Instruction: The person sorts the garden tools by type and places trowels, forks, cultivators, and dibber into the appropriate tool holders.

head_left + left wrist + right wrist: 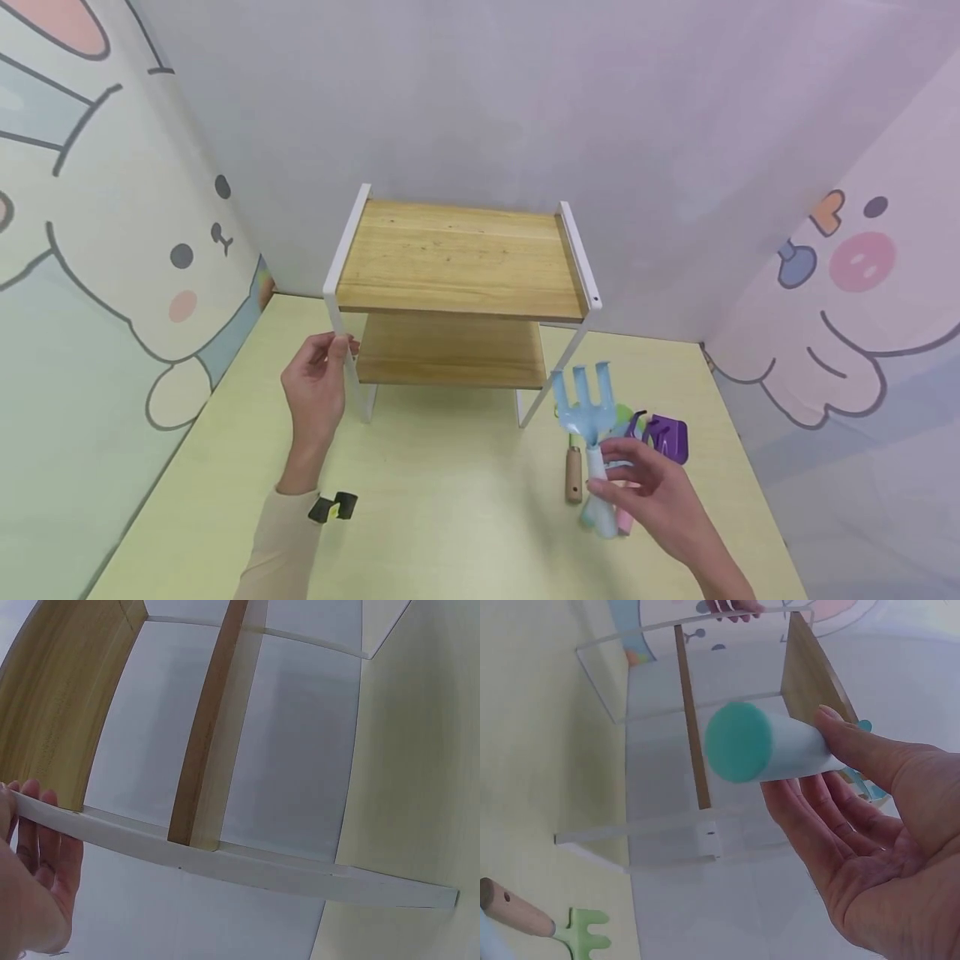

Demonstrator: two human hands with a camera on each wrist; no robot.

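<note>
A two-tier wooden shelf point(457, 258) with a white frame stands near the back wall. My left hand point(318, 383) grips its white front left leg point(247, 870), fingers passing behind the leg at about the height of the lower board. Off the shelf's right front corner, my right hand point(652, 492) holds a light blue garden hand rake point(587, 417) by its pale handle, tines up. The handle's round teal end point(739, 742) faces the right wrist camera, pinched between thumb and fingers; the tines are mostly hidden there.
Beneath the right hand on the table point(442, 517) lie several garden tools, among them a green rake with a wooden handle point(573, 475) and a purple tool point(667, 437). Cartoon-printed walls point(847, 333) enclose the table at the sides.
</note>
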